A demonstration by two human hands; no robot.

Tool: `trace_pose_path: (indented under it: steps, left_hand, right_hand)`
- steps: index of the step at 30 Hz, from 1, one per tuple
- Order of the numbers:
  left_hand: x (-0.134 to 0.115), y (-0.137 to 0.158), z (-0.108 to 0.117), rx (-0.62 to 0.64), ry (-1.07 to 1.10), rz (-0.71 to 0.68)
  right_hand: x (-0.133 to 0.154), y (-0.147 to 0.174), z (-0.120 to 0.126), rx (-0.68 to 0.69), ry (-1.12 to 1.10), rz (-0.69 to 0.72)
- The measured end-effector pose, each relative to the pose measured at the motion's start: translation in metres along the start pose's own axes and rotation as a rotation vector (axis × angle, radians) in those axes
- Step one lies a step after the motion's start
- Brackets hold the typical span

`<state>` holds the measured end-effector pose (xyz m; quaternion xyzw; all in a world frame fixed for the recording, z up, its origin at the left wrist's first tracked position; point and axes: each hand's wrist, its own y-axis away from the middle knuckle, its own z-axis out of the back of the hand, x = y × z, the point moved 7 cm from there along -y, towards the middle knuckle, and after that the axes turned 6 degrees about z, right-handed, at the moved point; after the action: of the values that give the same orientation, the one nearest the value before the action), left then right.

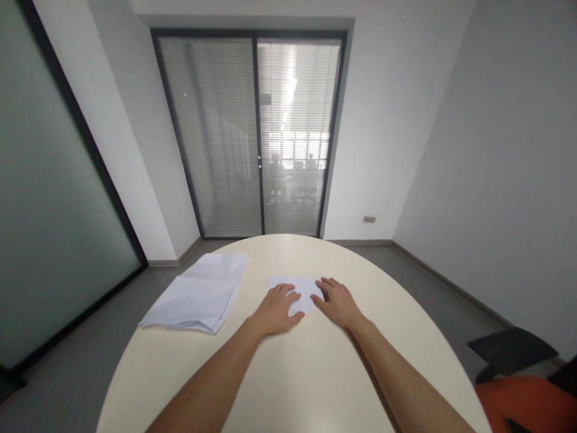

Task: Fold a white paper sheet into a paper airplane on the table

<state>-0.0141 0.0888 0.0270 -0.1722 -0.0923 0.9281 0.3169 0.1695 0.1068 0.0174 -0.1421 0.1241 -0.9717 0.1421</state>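
Left grip [276, 310] and right grip [337, 302] both lie palm-down with fingers spread and lightly bent, thumbs pointing inward, at the small white sheet [307, 290]. Neither is closed into a fist or visibly clamped on anything; whether a fingertip pinches the paper's edge I cannot tell.

Taking that small sheet as the landmark: it is on the desk [279, 385], between the two hands. From the left grip it runs off to the right, and from the right grip to the left. The left hand covers its left near part, with the thumb by the near edge, while the right hand reaches only its right edge with thumb and fingertips. So the left is the nearer of the two, overlapping more of the paper. Its longer side seems to run left to right, across the line of the forearms, but the hands hide too much of the outline to be sure.

Well to the left of the small sheet lies a larger folded stack of paper [198, 291], clear of both hands. Far off to its right, beyond the desk's edge, is a chair [527, 400] with an orange seat.
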Motion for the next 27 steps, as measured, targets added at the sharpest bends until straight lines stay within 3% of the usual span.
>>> trace_pose_path:
  steps: [6,19,27]
  left_hand:
    - [-0.002,-0.001,0.002,-0.010,0.021,-0.030]
    - [-0.005,-0.004,0.004,-0.047,-0.037,0.054]
    - [0.005,-0.002,0.008,-0.142,-0.060,0.141]
  right_hand:
    - [0.002,-0.003,0.004,-0.123,-0.027,0.083]
    - [0.012,-0.002,0.009,-0.154,-0.126,0.146]
    - [0.016,0.000,0.012,-0.154,-0.185,0.206]
